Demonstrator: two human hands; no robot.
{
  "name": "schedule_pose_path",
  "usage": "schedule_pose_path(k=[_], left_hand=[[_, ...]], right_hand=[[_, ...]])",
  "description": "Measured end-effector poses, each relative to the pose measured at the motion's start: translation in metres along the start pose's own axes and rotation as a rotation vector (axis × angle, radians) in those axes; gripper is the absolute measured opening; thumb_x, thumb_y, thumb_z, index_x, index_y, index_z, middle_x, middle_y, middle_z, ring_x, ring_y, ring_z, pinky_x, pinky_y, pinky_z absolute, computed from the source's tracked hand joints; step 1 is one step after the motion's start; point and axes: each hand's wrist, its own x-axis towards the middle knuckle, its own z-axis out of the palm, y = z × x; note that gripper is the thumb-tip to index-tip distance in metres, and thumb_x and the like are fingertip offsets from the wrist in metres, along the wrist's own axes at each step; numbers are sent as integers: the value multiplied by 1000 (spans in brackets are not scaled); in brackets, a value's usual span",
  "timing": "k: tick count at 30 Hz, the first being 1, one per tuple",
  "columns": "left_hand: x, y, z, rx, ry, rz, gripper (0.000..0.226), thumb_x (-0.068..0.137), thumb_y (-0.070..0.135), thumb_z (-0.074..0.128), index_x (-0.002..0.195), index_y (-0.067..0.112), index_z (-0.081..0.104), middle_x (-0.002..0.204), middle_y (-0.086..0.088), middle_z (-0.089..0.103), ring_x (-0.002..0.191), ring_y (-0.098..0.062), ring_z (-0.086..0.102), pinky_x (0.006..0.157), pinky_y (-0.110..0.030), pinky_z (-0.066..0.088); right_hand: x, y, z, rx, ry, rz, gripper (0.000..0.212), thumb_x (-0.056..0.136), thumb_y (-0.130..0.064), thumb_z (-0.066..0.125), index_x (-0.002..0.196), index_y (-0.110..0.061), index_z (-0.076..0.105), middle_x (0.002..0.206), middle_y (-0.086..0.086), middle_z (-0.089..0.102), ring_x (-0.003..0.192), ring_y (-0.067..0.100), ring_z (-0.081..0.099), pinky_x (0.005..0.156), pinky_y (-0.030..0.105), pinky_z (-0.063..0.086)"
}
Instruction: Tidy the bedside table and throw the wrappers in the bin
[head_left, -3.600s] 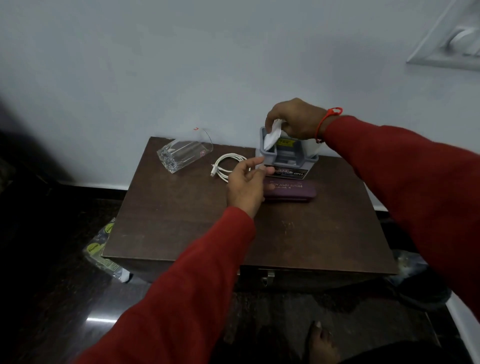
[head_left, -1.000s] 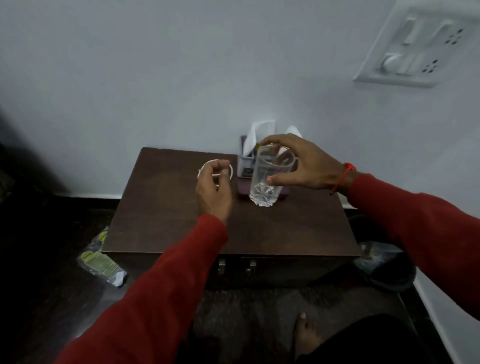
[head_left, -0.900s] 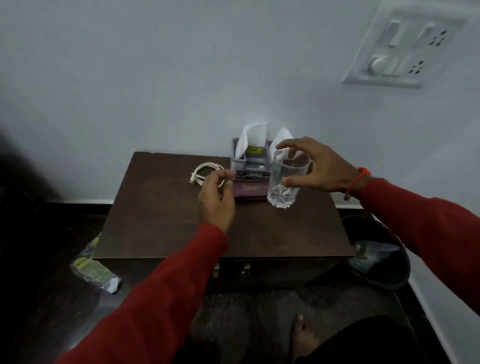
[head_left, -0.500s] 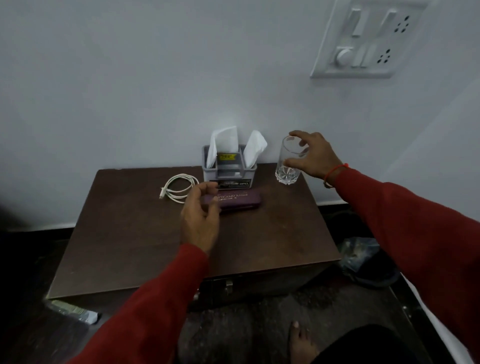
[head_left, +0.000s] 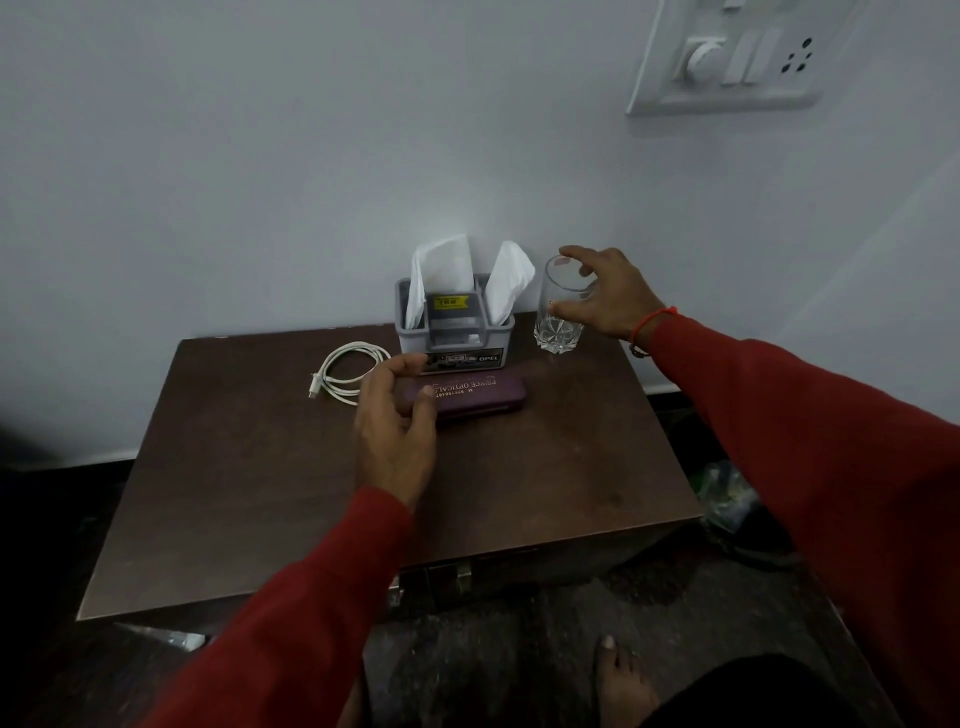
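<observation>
— Loosely spread, was it, that right hand (head_left: 610, 301) at the glass (head_left: 560, 306)?

— Yes. Its fingers were parted around the upper part of the tumbler, index tip over the rim and thumb beside the wall, but whether they pressed the glass or stood just off it I could not tell. The glass stood upright on the back right part of the bedside table (head_left: 545, 467), mouth up, close to the wall, and looked empty.

— And the left hand (head_left: 395, 436)?

— Relaxed, fingers lightly bent, holding nothing. It hovered over the left end of the purple spectacle case (head_left: 467, 397); contact was unclear.

— How did the case lie?

— Flat, its long axis running left to right, parallel to the table's front edge, its gold lettering upside down to the wearer. It lay just in front of the grey organiser (head_left: 454, 335).

— What was in the organiser?

— Two white tissues (head_left: 441, 273) stood up out of its compartments, one on the left, one on the right; a yellow label showed in the middle.

— Anything else?

— A white cable (head_left: 345, 371) lay coiled left of the organiser, plug end pointing forward-left. On the floor right of the table sat a dark bin (head_left: 748, 525) with crumpled clear plastic in it.
</observation>
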Motion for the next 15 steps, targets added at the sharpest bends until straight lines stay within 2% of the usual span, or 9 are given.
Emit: schedule_pose_path(k=[5,8,11,13,15], left_hand=[[1,-4,1,-8,-4,-11,31,87,21,57,115,35,58,118,8,62,95,-29,67,80,-47,57],[1,0,1,-14,0,-21,32,87,20,57,116,33,58,117,6,63,94,-26,65,76,-39,56],[1,6,0,-35,14,-2,29,91,15,57,117,28,59,117,2,63,88,-19,61,74,-34,53],[2,15,-2,-44,33,14,28,93,11,56,118,23,60,119,-1,62,87,-15,59,76,-33,54],[4,27,-1,-28,39,46,30,94,8,56,120,21,60,121,-1,61,86,-11,57,77,-28,51]], right_hand=[[-2,2,4,33,-6,-4,81,73,-33,84,143,-25,45,128,14,44,114,18,51,93,21,38],[-6,0,4,59,-49,24,86,74,-33,83,147,-25,38,133,16,39,122,24,49,98,22,38],[-12,0,2,64,-105,40,98,73,-41,83,151,-29,26,142,17,31,133,31,39,113,39,36],[-17,-3,-2,31,-95,65,100,74,-47,80,153,-30,21,146,17,27,138,36,30,115,47,30],[-26,-9,-9,-23,-47,77,97,76,-51,76,153,-28,21,148,17,25,138,37,26,113,48,28]])
